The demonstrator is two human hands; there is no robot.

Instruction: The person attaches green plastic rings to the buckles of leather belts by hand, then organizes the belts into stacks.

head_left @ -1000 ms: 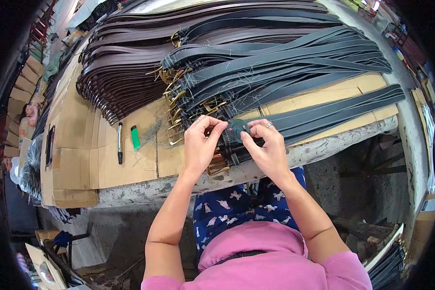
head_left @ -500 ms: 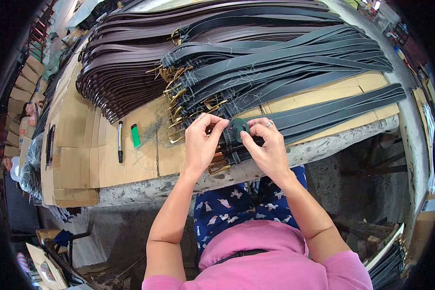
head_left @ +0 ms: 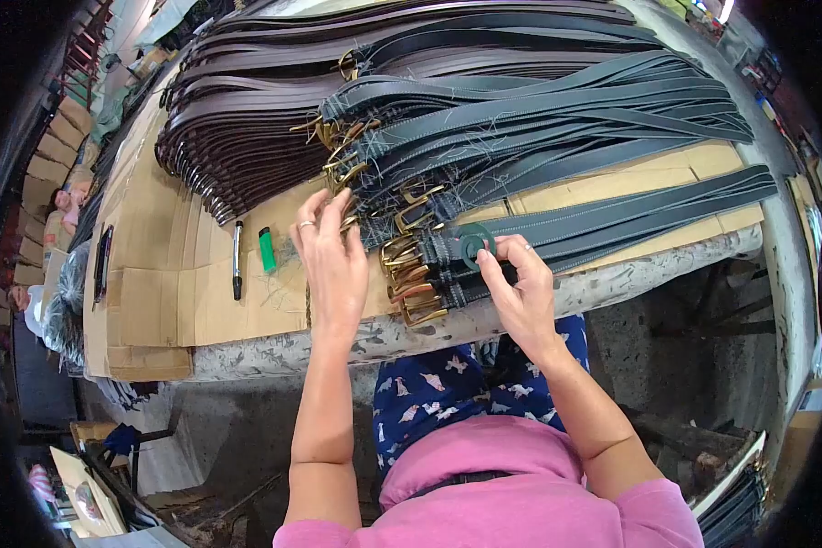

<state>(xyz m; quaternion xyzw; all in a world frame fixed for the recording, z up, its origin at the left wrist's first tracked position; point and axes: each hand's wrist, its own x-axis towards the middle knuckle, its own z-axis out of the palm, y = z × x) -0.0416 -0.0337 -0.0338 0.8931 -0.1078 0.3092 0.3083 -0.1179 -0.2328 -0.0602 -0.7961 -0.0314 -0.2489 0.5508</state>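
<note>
My right hand [head_left: 523, 288] pinches a dark green round piece [head_left: 473, 236] with a ring-like face between thumb and fingers, above a small bundle of dark belts [head_left: 603, 221]. Brass-coloured buckles [head_left: 409, 274] of that bundle lie just left of it. My left hand [head_left: 331, 274] is at the buckle ends of the larger pile of dark belts [head_left: 539, 110], its fingers spread and curved. Whether its fingertips touch a buckle is hard to tell. Loose pale threads lie across the dark belts.
A stack of dark brown belts [head_left: 237, 137] lies at the back left. A marker [head_left: 237, 260] and a green lighter [head_left: 267, 249] rest on the cardboard [head_left: 155, 306] covering the table. A dark pen-like item [head_left: 103, 265] lies farther left.
My left hand has moved away from the green piece, left and up toward the larger pile's buckles, and its fingers have opened. My right hand still holds the green piece, moved slightly right.
</note>
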